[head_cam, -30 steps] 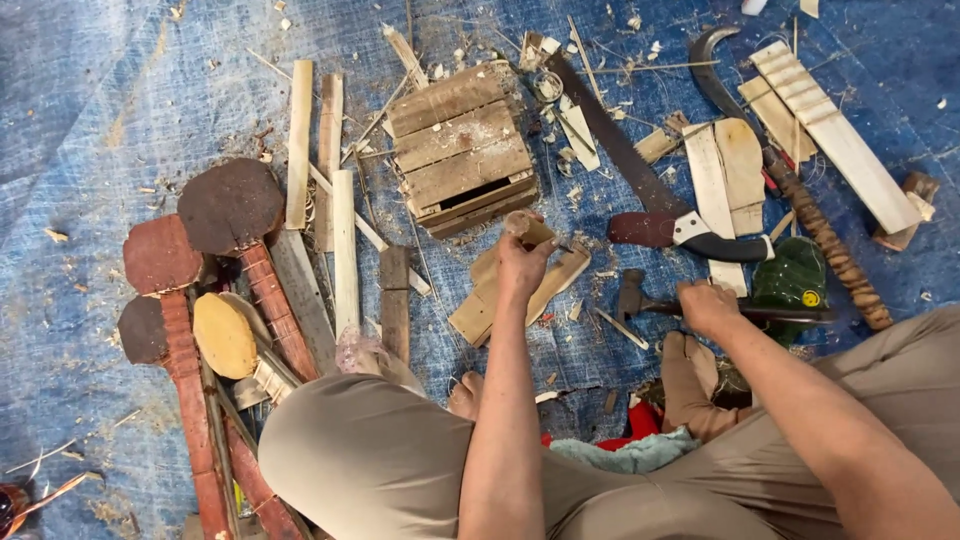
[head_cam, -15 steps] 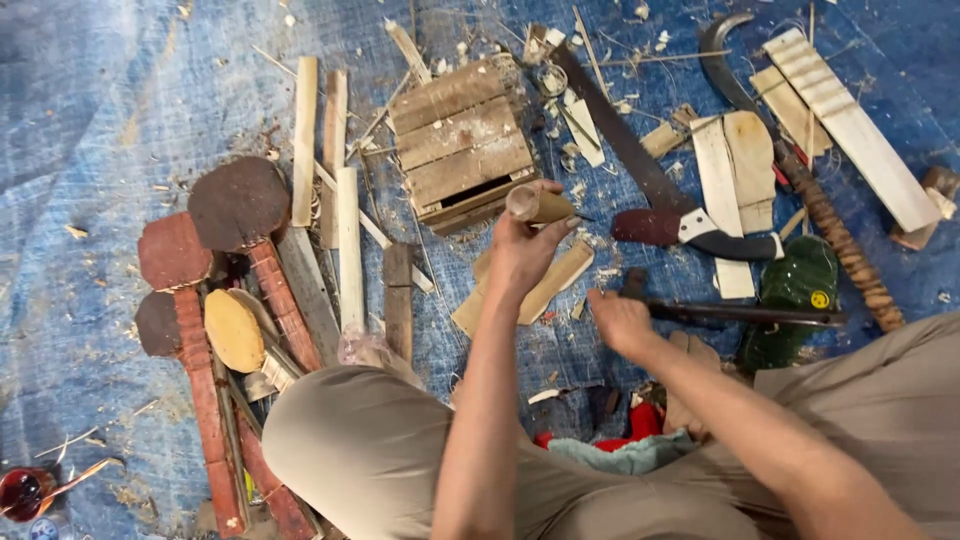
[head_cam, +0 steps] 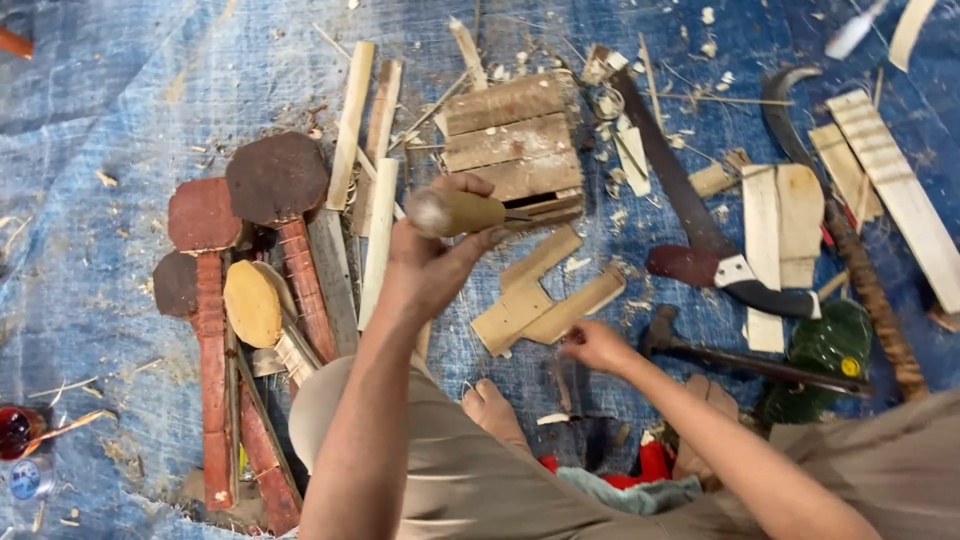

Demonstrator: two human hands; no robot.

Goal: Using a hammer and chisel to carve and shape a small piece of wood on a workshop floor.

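My left hand [head_cam: 432, 262] is raised above the blue tarp, gripping a tool with a thick round wooden handle [head_cam: 458, 212] whose thin metal shaft points right. My right hand [head_cam: 594, 345] reaches down to the tarp with pinched fingers, touching the lower edge of a pale notched wooden piece [head_cam: 545, 295]. Whether it holds anything small I cannot tell. A block of stacked wooden slats [head_cam: 508, 140] lies just beyond the left hand.
Several paddle-shaped wooden pieces [head_cam: 255, 260] lie at left. A machete [head_cam: 690, 200], a hammer [head_cam: 745, 360], a sickle [head_cam: 840, 230], a green lid [head_cam: 825, 350] and pale planks [head_cam: 890, 190] lie at right. A small red-filled cup [head_cam: 15, 430] sits at far left. My bare foot [head_cam: 495, 410] rests near me.
My left hand lifted the wooden-handled tool up and to the left. My right hand left the hammer handle and moved left to the notched wooden piece.
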